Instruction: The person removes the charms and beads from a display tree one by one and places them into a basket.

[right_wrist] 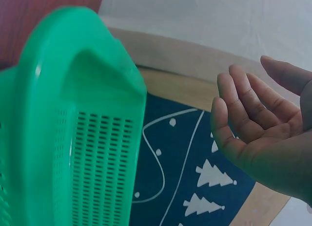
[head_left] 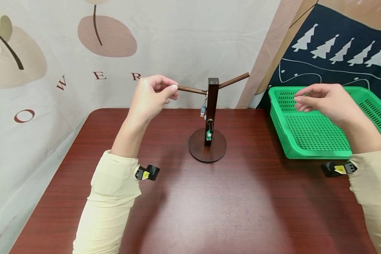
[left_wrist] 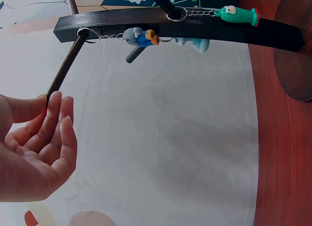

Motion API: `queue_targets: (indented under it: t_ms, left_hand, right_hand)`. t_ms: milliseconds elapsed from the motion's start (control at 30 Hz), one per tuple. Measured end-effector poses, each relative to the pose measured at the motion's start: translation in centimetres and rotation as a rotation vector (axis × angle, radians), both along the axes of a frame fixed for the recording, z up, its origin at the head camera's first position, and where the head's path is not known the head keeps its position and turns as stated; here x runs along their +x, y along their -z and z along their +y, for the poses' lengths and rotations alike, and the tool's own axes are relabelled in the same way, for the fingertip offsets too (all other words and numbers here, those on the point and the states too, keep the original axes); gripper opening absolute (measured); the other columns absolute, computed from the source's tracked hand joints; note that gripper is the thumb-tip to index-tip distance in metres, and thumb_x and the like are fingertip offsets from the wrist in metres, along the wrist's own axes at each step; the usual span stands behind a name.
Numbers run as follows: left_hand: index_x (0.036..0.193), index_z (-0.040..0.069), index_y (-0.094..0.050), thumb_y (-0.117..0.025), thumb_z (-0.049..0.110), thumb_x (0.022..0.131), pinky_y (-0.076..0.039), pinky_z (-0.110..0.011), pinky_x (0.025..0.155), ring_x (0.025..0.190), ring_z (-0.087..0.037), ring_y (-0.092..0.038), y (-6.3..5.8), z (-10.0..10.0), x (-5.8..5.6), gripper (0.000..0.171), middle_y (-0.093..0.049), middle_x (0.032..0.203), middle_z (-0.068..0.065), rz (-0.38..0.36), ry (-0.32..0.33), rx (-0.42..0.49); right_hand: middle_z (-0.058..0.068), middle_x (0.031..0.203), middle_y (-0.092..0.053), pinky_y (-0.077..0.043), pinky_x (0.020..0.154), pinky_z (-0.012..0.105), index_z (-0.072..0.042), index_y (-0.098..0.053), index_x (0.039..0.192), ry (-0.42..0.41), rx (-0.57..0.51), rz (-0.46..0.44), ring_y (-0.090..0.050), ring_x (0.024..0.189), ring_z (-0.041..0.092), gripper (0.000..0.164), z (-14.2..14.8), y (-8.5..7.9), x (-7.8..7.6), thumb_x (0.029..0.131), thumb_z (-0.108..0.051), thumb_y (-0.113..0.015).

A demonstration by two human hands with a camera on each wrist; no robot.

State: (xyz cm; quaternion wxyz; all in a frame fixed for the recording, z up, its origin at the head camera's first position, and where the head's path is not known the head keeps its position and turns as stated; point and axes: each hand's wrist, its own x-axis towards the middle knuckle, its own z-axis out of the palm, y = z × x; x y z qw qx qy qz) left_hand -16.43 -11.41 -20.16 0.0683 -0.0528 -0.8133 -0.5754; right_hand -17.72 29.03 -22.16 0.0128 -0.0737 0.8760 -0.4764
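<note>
My left hand [head_left: 152, 97] pinches the outer end of a wooden peg [head_left: 192, 90] that juts left from a dark wooden stand [head_left: 212, 102]. Close to the post, a keychain with a small grey-and-blue figure [left_wrist: 140, 37] hangs from that peg by its ring. On the peg facing me hangs a keychain with a green figure [left_wrist: 236, 15]. In the left wrist view a pale blue figure [left_wrist: 195, 44] shows partly behind the post. Over the green basket [head_left: 280, 132], my right hand [head_left: 330, 102] is held in the air with loosely bent fingers and nothing in it.
The stand's round base [head_left: 197, 148] rests on a reddish-brown table [head_left: 209, 204]. Another peg [head_left: 235, 80] slants up to the right. Behind the table hangs a pale printed cloth [head_left: 177, 42], with a dark blue tree-patterned panel [head_left: 330, 70] beyond the basket.
</note>
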Motion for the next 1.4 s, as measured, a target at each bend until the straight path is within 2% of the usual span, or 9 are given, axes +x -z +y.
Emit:
queue_targets:
  t_ms: [233, 667, 800, 1000, 1233, 1400]
  left_hand:
    - [0.094, -0.002, -0.065, -0.059, 0.005, 0.088, -0.049, -0.023, 0.065, 0.073, -0.016, -0.064, -0.1, 0.0, -0.1, 0.011, -0.065, 0.073, -0.003, 0.001, -0.002, -0.015]
    - [0.094, -0.002, -0.065, -0.06, 0.005, 0.088, -0.049, -0.022, 0.064, 0.071, -0.013, -0.064, 0.0, -0.1, -0.1, 0.011, -0.065, 0.073, -0.003, -0.003, -0.001, -0.018]
    - [0.094, -0.001, -0.066, -0.06, 0.005, 0.088, -0.049, -0.022, 0.064, 0.072, -0.014, -0.064, 0.0, -0.1, -0.1, 0.011, -0.066, 0.074, -0.003, -0.007, -0.001, -0.019]
    - [0.094, -0.001, -0.066, -0.06, 0.006, 0.088, -0.049, -0.022, 0.065, 0.076, -0.02, -0.064, 0.0, 0.0, -0.1, 0.011, -0.065, 0.074, -0.003, -0.01, 0.001, -0.019]
    - [0.093, -0.002, -0.065, -0.059, 0.005, 0.088, -0.049, -0.023, 0.065, 0.073, -0.017, -0.064, 0.0, 0.0, -0.1, 0.011, -0.065, 0.074, -0.005, -0.003, 0.008, -0.013]
    - [0.093, -0.002, -0.065, -0.059, 0.005, 0.088, -0.05, -0.024, 0.066, 0.072, -0.014, -0.064, 0.0, -0.1, -0.1, 0.011, -0.065, 0.075, -0.005, -0.003, 0.005, -0.015]
  right_hand:
    - [-0.001, 0.074, -0.067, -0.051, 0.061, 0.019, -0.013, -0.068, 0.094, -0.025, -0.016, 0.017, -0.064, 0.066, 0.012, 0.009, -1.6, 0.7, -0.1, 0.086, -0.015, -0.065]
    - [0.003, 0.077, -0.067, -0.052, 0.065, 0.023, -0.003, -0.064, 0.103, -0.083, 0.005, 0.03, -0.064, 0.07, 0.014, 0.023, -4.8, 2.4, 0.1, 0.086, -0.019, -0.065]
    - [0.003, 0.078, -0.067, -0.052, 0.064, 0.022, -0.001, -0.063, 0.104, -0.118, 0.006, 0.032, -0.065, 0.07, 0.014, 0.024, -6.0, 2.9, 0.3, 0.087, -0.017, -0.064]
    - [0.011, 0.08, -0.067, -0.052, 0.063, 0.023, 0.005, -0.06, 0.106, -0.172, -0.009, 0.023, -0.064, 0.069, 0.015, 0.024, -7.8, 3.9, 0.7, 0.088, -0.01, -0.062]
    - [0.012, 0.079, -0.066, -0.052, 0.065, 0.025, 0.003, -0.06, 0.106, -0.256, 0.024, 0.0, -0.064, 0.069, 0.015, 0.024, -9.6, 5.6, 0.7, 0.088, -0.013, -0.062]
    - [0.015, 0.078, -0.065, -0.052, 0.065, 0.027, 0.003, -0.059, 0.106, -0.31, -0.004, -0.027, -0.063, 0.073, 0.025, 0.024, -11.0, 6.6, 0.7, 0.087, -0.012, -0.063]
